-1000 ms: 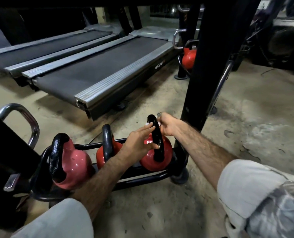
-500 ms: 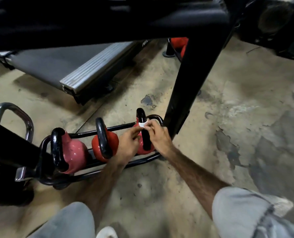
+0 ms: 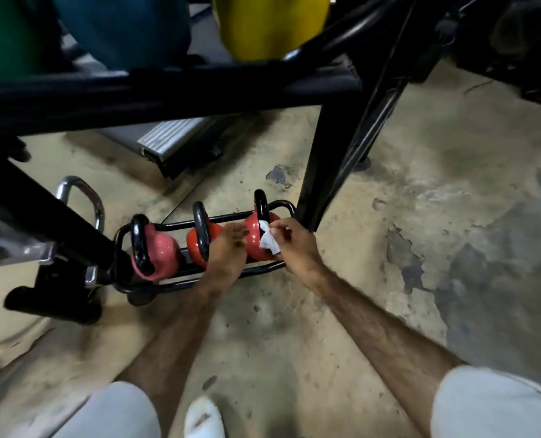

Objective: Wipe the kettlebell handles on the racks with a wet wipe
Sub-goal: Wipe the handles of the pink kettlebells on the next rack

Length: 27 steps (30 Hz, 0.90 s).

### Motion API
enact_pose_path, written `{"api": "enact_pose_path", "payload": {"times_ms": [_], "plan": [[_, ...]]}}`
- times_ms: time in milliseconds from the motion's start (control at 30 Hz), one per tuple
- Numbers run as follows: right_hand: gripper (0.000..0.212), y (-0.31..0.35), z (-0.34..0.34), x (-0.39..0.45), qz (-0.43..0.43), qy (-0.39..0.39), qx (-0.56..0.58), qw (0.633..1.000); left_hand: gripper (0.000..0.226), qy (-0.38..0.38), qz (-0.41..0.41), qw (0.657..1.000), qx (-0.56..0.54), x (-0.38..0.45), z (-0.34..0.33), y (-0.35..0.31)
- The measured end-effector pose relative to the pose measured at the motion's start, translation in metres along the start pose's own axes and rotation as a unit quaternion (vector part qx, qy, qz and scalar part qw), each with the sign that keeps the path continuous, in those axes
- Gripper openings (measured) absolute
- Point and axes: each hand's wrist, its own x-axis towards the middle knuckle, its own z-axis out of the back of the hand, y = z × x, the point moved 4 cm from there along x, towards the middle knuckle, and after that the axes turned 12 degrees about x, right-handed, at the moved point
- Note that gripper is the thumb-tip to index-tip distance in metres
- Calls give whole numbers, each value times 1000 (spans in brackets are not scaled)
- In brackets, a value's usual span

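My hands have dropped from the handle to the right kettlebell's (image 3: 256,238) red body.
My right hand (image 3: 294,245) pinches the wipe (image 3: 268,240) there; my left hand (image 3: 228,248) rests relaxed beside it on the floor rack (image 3: 231,281).

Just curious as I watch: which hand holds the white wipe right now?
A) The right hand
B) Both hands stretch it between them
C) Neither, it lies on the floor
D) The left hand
A: the right hand pinches the white wipe against the rightmost red kettlebell, while the left hand beside it holds no wipe.
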Motion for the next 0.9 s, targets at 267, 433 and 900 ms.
{"api": "enact_pose_path", "payload": {"times_ms": [267,433,900], "plan": [[16,147,36,-103,-33,34,218,975,39,-1,-19,995,-97,-96,116,-81],[14,250,77,-197,31,-35,150,988,30,1,-80,990,-118,-191,217,-159],[10,572,272,-404,200,-154,5,968,26,-35,-303,948,-92,-370,427,-446]]}}
